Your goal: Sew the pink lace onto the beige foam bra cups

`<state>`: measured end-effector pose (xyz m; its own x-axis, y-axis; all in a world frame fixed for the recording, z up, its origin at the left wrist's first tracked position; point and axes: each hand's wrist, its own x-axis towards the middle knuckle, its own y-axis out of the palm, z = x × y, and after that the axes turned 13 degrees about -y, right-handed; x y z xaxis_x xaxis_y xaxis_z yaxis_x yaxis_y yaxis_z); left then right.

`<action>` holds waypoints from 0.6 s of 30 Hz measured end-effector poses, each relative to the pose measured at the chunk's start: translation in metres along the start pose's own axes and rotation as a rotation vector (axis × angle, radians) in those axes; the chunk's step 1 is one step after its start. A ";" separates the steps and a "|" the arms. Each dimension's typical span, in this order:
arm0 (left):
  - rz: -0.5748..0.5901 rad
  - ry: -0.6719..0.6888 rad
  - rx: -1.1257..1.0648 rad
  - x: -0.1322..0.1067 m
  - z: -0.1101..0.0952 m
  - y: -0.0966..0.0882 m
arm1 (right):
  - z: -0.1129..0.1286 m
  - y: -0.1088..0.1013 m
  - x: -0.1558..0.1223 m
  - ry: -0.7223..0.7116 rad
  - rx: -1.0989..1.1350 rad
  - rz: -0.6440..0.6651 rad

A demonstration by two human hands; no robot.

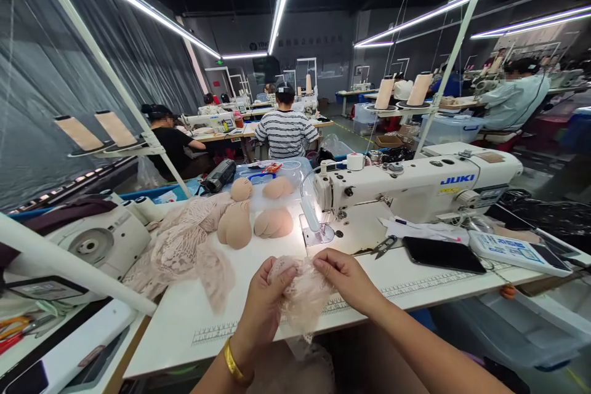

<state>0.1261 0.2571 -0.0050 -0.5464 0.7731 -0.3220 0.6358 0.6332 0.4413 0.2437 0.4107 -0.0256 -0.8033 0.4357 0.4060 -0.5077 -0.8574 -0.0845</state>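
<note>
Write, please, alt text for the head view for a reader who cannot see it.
Left hand and right hand pinch a piece of pink lace over the near edge of a white table. Behind stand a JUKI sewing machine, foam cups and a lace pile; other people sit at machines farther back.

Bright ceiling strip lights point(281, 0), dark ceiling, sharp centre — wide-angle bending at edges, soft shadows
</note>
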 end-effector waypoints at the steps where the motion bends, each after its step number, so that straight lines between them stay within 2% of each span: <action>1: -0.005 0.006 -0.006 -0.001 0.003 -0.001 | 0.002 0.002 -0.001 -0.021 -0.021 -0.015; 3: 0.003 0.013 0.081 -0.001 0.005 -0.005 | 0.002 0.006 -0.001 -0.019 0.004 -0.059; 5: 0.006 0.059 0.353 0.006 -0.001 -0.016 | -0.006 0.007 0.001 0.041 0.070 -0.087; 7: -0.092 0.184 0.729 0.019 -0.015 -0.032 | -0.021 0.007 0.006 0.104 0.072 -0.105; 9: -0.291 0.321 1.000 0.038 -0.036 -0.051 | -0.038 0.005 0.011 0.127 0.009 -0.102; 12: -0.582 0.385 1.094 0.071 -0.068 -0.079 | -0.056 0.002 0.016 0.130 -0.053 -0.059; 14: -0.740 0.390 1.121 0.088 -0.082 -0.094 | -0.060 0.002 0.016 0.129 -0.059 -0.031; 16: -0.832 0.378 1.142 0.101 -0.089 -0.104 | -0.059 0.001 0.016 0.133 -0.051 -0.019; 18: -0.856 0.370 1.164 0.108 -0.092 -0.111 | -0.057 0.000 0.016 0.136 -0.018 -0.029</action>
<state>-0.0540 0.2671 -0.0117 -0.9599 0.2211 0.1724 0.0290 0.6898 -0.7234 0.2128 0.4330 -0.0713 -0.8225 0.4941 0.2816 -0.5356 -0.8395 -0.0911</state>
